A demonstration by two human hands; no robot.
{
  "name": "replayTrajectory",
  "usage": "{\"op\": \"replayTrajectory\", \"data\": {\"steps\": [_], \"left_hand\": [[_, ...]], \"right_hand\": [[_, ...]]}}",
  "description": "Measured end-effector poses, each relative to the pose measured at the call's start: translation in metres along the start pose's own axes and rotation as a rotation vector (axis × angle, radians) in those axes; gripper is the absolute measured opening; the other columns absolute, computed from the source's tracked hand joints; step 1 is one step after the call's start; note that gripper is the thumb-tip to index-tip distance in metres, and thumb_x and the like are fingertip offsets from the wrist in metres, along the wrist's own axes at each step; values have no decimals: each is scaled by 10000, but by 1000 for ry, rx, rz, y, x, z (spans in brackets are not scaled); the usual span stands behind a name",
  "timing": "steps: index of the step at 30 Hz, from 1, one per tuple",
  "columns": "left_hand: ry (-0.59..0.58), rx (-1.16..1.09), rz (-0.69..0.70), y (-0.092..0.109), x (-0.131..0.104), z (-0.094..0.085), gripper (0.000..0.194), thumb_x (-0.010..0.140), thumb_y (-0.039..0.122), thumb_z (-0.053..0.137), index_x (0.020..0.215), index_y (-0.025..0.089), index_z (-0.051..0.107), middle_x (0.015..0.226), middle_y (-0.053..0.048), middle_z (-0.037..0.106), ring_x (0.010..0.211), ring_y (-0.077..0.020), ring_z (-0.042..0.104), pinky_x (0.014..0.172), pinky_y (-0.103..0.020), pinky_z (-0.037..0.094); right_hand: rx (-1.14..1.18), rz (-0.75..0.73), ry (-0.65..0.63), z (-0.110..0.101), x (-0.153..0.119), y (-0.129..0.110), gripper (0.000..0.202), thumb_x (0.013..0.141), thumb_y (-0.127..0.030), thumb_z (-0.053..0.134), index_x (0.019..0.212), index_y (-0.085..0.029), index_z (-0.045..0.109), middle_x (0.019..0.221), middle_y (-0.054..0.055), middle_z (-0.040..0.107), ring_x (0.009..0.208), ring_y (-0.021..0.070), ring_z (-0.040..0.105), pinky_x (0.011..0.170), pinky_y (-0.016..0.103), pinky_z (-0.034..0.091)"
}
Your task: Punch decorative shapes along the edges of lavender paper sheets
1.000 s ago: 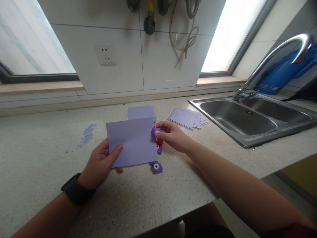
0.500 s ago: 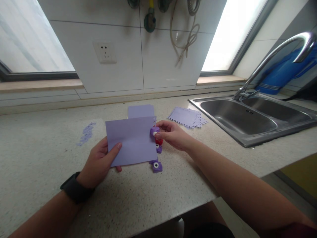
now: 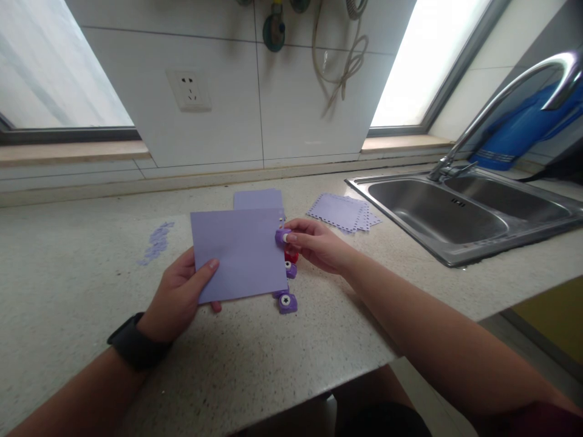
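Observation:
A sheet of purple paper (image 3: 241, 249) is held above the counter by my left hand (image 3: 182, 285), thumb on top and fingers beneath its left edge. Small punched holes show at the sheet's upper right corner. My right hand (image 3: 319, 246) pinches a purple craft punch (image 3: 282, 237) at the sheet's right edge, its thumb on the white button. Below it on the counter lie a red punch (image 3: 291, 257), partly hidden, and a purple punch (image 3: 290, 269). Another purple punch (image 3: 286, 303) with a star on its white button sits nearer me.
Behind the held sheet lies plain purple paper (image 3: 257, 199). Several sheets with punched edges (image 3: 337, 211) are fanned out near the steel sink (image 3: 449, 262). Purple paper scraps (image 3: 158, 243) lie in a heap at left.
The right hand and punch have moved slightly down along the sheet's right edge, and another hole shows above the punch. The whole view has shifted slightly.

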State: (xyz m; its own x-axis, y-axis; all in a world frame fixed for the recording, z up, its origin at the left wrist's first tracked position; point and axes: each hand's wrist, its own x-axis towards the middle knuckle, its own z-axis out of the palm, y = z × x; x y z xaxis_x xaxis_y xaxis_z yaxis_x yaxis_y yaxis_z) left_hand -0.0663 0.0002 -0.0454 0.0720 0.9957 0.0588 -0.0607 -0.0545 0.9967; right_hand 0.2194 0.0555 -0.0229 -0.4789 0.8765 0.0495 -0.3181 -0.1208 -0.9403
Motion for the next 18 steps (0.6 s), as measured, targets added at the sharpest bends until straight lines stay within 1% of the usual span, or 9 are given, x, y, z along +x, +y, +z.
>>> {"op": "replayTrajectory", "data": {"steps": [11, 18], "left_hand": [[12, -31, 2, -4, 1, -3, 341, 904, 348, 766, 1204, 220, 668, 937, -31, 762, 470, -152, 651, 321, -300, 591], [8, -25, 3, -3, 1, -3, 350, 907, 351, 763, 1213, 216, 660, 957, -36, 765, 465, -145, 644, 327, -302, 594]], "right_hand": [[2, 39, -56, -3, -1, -2, 290, 771, -262, 861, 1003, -161, 717, 787, 9, 671, 668, 126, 603, 595, 286, 466], [12, 37, -29, -4, -2, -2, 282, 758, -220, 853, 986, -168, 696, 785, 4, 680, 629, 113, 576, 597, 283, 453]]}}
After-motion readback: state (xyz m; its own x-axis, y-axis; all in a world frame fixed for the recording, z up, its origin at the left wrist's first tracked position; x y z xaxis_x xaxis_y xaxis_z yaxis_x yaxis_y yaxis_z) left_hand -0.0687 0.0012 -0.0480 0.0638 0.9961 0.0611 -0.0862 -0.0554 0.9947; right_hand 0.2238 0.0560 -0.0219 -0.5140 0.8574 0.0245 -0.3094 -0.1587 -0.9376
